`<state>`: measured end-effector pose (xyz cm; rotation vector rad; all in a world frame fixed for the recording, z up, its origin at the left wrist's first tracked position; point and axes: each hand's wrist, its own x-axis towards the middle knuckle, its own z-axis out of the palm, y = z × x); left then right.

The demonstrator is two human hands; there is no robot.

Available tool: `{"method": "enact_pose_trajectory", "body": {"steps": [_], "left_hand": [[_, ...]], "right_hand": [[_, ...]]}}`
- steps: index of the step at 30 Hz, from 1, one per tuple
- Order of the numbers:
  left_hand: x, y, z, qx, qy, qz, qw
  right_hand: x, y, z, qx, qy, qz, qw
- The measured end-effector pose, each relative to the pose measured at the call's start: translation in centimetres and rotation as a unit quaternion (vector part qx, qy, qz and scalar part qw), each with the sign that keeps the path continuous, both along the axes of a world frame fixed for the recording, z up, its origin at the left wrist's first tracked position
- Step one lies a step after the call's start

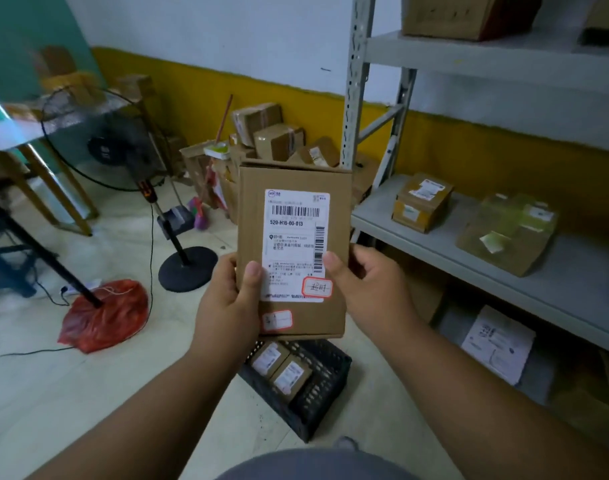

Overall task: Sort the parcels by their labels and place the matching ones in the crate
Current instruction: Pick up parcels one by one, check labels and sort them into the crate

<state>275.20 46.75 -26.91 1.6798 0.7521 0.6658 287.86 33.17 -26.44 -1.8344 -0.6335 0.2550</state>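
At the far left a standing fan (102, 140) rises from a round black base, and a red plastic bag (103, 315) lies on the pale floor near it, with a black pole resting on it. Behind, against the yellow-banded wall, a heap of cardboard boxes (271, 136) is stacked in the corner.

The left hand (226, 303) grips the lower left edge of a flat cardboard parcel (292, 251), thumb curled onto its front face, fingers hidden behind. The parcel is held upright in the air in the middle of the view, above the crate. It is plain brown card, taller than wide, with a flap edge showing along its top. A white shipping label (296, 244) covers most of the front: a barcode across the top, the code 520-H16-00-013 beneath it, a second barcode running down the right side, and small print too fine to read. A red-bordered sticker (316, 287) with handwriting sits at the label's lower right corner, and a second red-bordered sticker (277, 320) sits below the label.

The right hand (365, 282) grasps the parcel's right edge, thumb pressed on the label.

Below, a black slotted crate (327, 386) stands on the floor holding two small labelled parcels (282, 365) side by side.

To the right, a grey metal shelving unit (503, 271) carries more labelled boxes (422, 202).
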Motion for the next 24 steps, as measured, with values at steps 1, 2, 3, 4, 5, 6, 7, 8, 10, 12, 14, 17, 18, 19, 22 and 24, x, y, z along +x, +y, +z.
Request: {"method": "enact_pose_trajectory", "body": {"steps": [1, 2, 3, 4, 5, 6, 7, 8, 10, 12, 14, 17, 18, 19, 22, 24], "left_hand": [[0.9, 1.1, -0.1, -0.004, 0.003, 0.004, 1.0], [1.9, 2.1, -0.2, -0.007, 0.006, 0.011, 1.0], [3.0, 3.2, -0.1, -0.005, 0.008, 0.016, 1.0], [4.2, 4.2, -0.1, -0.003, 0.013, 0.02, 1.0], [5.3, 5.1, -0.1, 0.002, 0.018, 0.019, 1.0], [6.6, 5.9, -0.2, 0.006, 0.025, 0.017, 1.0], [7.8, 6.8, -0.3, 0.007, 0.033, 0.014, 0.999], [9.1, 7.4, -0.3, 0.006, 0.04, 0.014, 0.999], [11.3, 8.5, -0.9, 0.019, 0.059, 0.016, 0.998], [12.8, 9.5, -2.1, 0.03, 0.081, 0.012, 0.996], [13.5, 10.7, -3.4, 0.044, 0.115, -0.007, 0.992], [14.8, 13.5, -4.8, 0.087, 0.162, -0.034, 0.982], [15.6, 14.6, -5.6, 0.096, 0.169, -0.046, 0.98], [16.4, 15.7, -6.3, 0.096, 0.181, -0.062, 0.977], [19.1, 18.7, -8.6, 0.065, 0.219, -0.11, 0.967], [20.6, 20.7, -9.4, 0.059, 0.233, -0.15, 0.959]], "right_hand": [[1.0, 1.2, -0.1, 0.001, 0.009, 0.01, 1.0], [2.1, 2.4, -0.2, 0.002, 0.016, 0.019, 1.0], [3.3, 3.6, -0.2, 0.003, 0.018, 0.026, 1.0], [4.5, 4.7, -0.2, 0.005, 0.018, 0.03, 0.999], [5.8, 5.6, -0.2, 0.003, 0.016, 0.034, 0.999], [7.1, 6.4, -0.4, -0.001, 0.013, 0.033, 0.999], [8.4, 7.1, -0.6, -0.007, 0.013, 0.03, 0.999], [9.7, 7.9, -1.1, -0.01, 0.017, 0.027, 0.999], [12.3, 9.5, -2.4, -0.014, 0.026, 0.026, 0.999], [14.1, 11.2, -4.3, -0.023, 0.036, 0.029, 0.999], [15.0, 12.5, -6.1, -0.036, 0.049, 0.026, 0.998], [15.7, 13.8, -8.0, -0.043, 0.071, 0.011, 0.996], [15.9, 14.2, -8.6, -0.046, 0.079, 0.001, 0.996], [16.1, 14.6, -9.1, -0.057, 0.083, -0.014, 0.995], [16.9, 16.3, -10.2, -0.089, 0.075, -0.081, 0.99], [17.0, 17.6, -10.6, -0.104, 0.074, -0.126, 0.984]]}}
